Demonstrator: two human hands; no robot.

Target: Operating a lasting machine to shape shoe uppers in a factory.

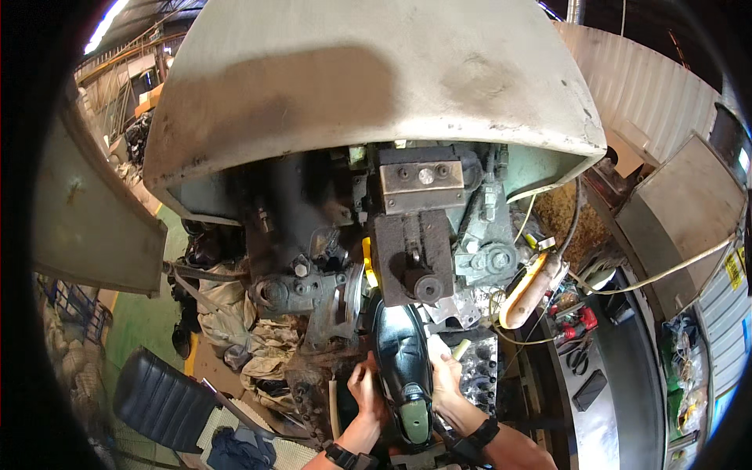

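Note:
A glossy black leather shoe (398,345) points away from me, with its front end just below the machine's dark metal block (413,258). The green top of a shoe last (415,419) shows in its opening. My left hand (366,389) is closed against the shoe's left side, fingers curled. From the right, my right hand (446,384) grips the other side near a small whitish piece that I cannot make out. The shoe hides the underside and some fingertips. Black bands circle both wrists.
A large pale machine hood (376,86) overhangs the work. Bulky metal arms (305,294) flank the block. A hanging control box (534,291) and cables are at right, beside a metal bench (599,427) with scissors (578,359). A black padded seat (163,399) stands at left near crumpled cloth (231,321).

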